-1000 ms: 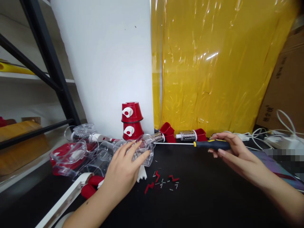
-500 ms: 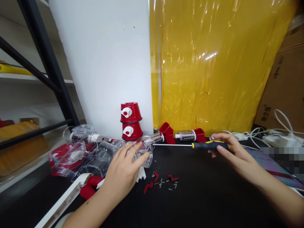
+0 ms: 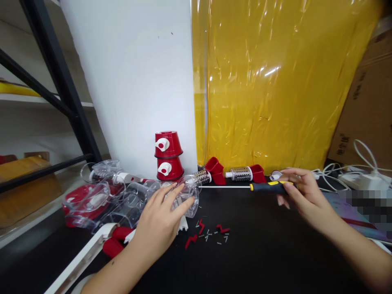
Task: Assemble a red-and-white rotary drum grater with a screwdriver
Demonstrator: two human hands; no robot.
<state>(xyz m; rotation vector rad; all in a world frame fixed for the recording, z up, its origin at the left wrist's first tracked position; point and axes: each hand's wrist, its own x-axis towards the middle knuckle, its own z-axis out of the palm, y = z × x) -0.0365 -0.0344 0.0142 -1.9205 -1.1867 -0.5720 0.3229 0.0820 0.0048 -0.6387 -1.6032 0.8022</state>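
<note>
My left hand [image 3: 163, 214] lies over a clear plastic housing [image 3: 192, 207] on the black table, its fingers spread across the top and holding it; the thumb is hidden. In my right hand [image 3: 308, 200] is a screwdriver [image 3: 266, 188] with a black and yellow handle, held level by thumb and fingers. Its long shaft points left, and the tip meets the housing's right side by my left fingertips. In front of the housing lie red zigzag pieces [image 3: 191, 241] and several small screws [image 3: 219, 243]. A white part [image 3: 183, 223] shows partly under my left hand.
Two stacked red bases [image 3: 169, 143] stand behind. Grater drums, one a perforated metal cylinder [image 3: 241, 174], lie by red pushers [image 3: 257, 174]. Clear housings [image 3: 128, 204] and a white arm [image 3: 81, 255] crowd the left. Cables [image 3: 330, 175] and a tablet [image 3: 364, 216] are right.
My right hand and the screwdriver handle have shifted slightly right, and the fingers have changed position around the handle. My left hand stays nearly still on the housing.
</note>
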